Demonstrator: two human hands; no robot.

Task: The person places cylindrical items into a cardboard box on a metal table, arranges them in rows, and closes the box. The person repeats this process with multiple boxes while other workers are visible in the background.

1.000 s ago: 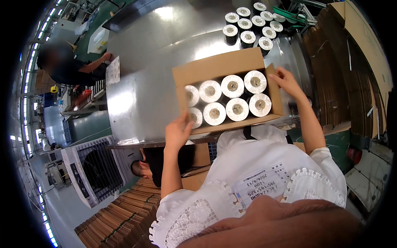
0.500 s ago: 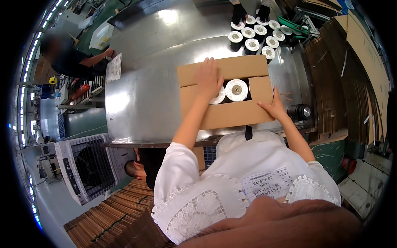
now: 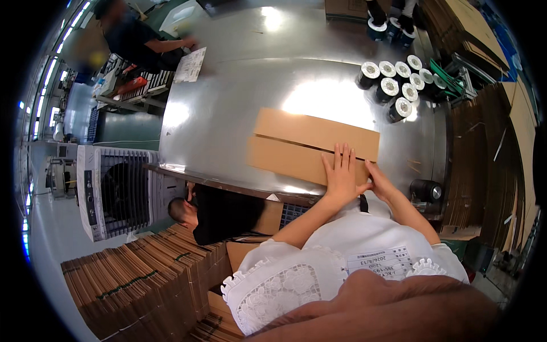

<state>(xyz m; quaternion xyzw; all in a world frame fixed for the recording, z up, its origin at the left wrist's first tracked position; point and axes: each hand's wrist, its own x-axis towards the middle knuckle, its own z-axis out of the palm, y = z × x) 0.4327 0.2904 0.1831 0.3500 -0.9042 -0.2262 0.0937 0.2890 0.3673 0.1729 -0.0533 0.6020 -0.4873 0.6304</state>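
A brown cardboard box [image 3: 296, 149] stands on the metal table in front of me, its long top flaps folded down with a dark narrow seam between them. My left hand [image 3: 342, 178] rests flat on the near flap toward the right end, fingers spread, tips reaching the seam. At the near right corner of the box is my right hand [image 3: 383, 183], fingers stretched along the corner and thumb toward my left hand. The contents of the box are hidden under the flaps.
Several dark rolls with white wrapped tops [image 3: 389, 86] stand at the far right of the metal table [image 3: 228, 108]. A co-worker's gloved hands [image 3: 405, 23] handle more beyond. A black cylinder [image 3: 425, 190] stands right of me. Flat cardboard stacks [image 3: 142, 285] lie lower left.
The flaps have come together over the white-topped rolls. My left hand moved right and nearer across the box. My view shifted; the co-worker's hands are now by rolls farther back.
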